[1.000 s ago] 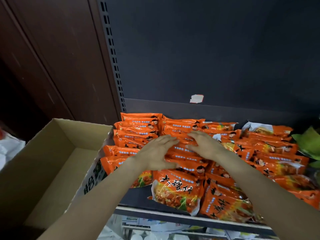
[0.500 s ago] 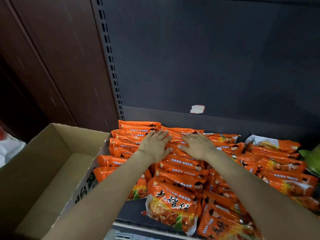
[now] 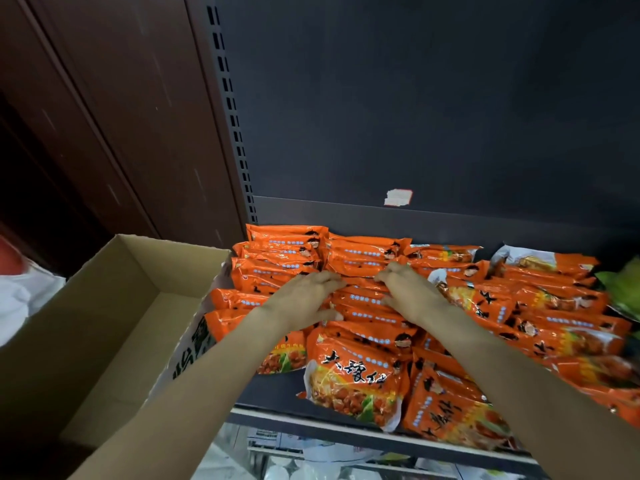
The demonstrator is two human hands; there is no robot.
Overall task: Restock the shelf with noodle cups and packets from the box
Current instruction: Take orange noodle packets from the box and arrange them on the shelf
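Several orange noodle packets (image 3: pixel 356 379) lie in overlapping rows on the dark shelf (image 3: pixel 277 393). My left hand (image 3: pixel 304 299) rests palm down on the middle row with its fingers spread flat. My right hand (image 3: pixel 408 292) lies beside it on the same row of packets, fingers bent slightly onto the wrappers. Both hands press on the stack and neither grips a packet. The cardboard box (image 3: pixel 104 327) stands open at the left of the shelf, and its visible inside shows no packets.
The shelf's dark back panel (image 3: pixel 415 116) rises behind the packets, with a slotted upright (image 3: pixel 232 116) at its left. A green packet (image 3: pixel 623 285) shows at the right edge. White goods (image 3: pixel 311 459) sit on the shelf below. A brown wall stands at the left.
The view has tilted a little and the shelf's front edge is back in sight. Both hands stay on the middle row of packets, fingertips now slightly closer together.
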